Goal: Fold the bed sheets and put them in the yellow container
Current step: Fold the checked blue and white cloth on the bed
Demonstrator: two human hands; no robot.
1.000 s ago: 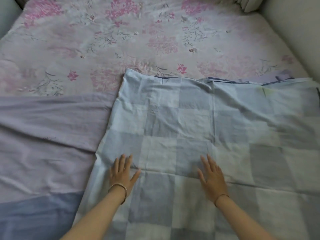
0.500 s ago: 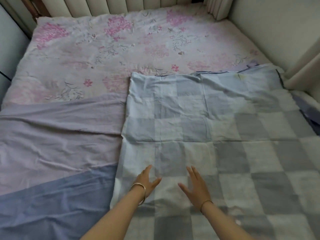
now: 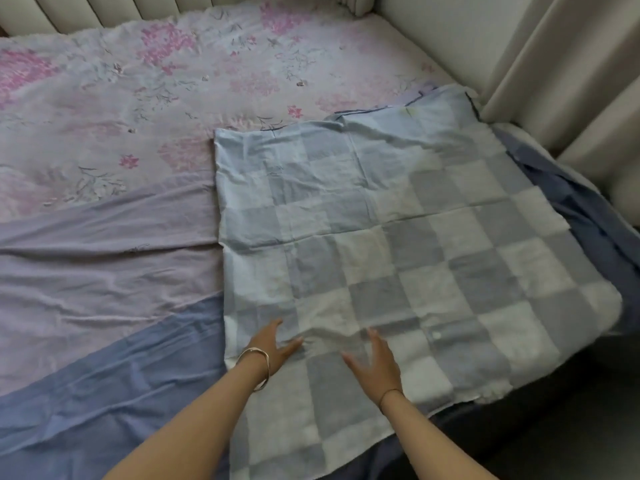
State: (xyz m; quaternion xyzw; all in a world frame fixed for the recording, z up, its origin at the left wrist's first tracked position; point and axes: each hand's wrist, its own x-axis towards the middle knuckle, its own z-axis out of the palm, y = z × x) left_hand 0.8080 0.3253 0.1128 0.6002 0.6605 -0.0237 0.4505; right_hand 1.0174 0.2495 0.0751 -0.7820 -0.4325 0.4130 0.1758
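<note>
**A:** How are the fingers?

**B:** The fingers of the left hand are straight and a little spread, with the thumb out to the side. They lie flat on the checked sheet and grip nothing. The right hand is spread wide too and holds nothing. It is blurred, so I cannot tell whether its palm touches the cloth or sits just above it.

**A:** Where on the checked sheet?

**B:** Both hands are near its front edge. The left hand is close to the sheet's left border and the right hand is just beside it, further in. A small ridge of wrinkles runs between them. There is a metal bangle on the left wrist and a thin band on the right.

**A:** And the sheet itself?

**B:** It lies spread in one flat, roughly square layer on the bed. It has pale and grey-blue squares and fold creases run across it. Its front right corner hangs over the bed's edge.

**A:** What lies around it?

**B:** A lilac sheet is touching its left border, crumpled in long folds. In front of that, at the checked sheet's front left, is a blue sheet. A flowered cover in pink and white lies behind the checked sheet and reaches a padded headboard. A dark blue cloth sticks out from under its right border. A pale curtain hangs beyond its far right corner.
</note>
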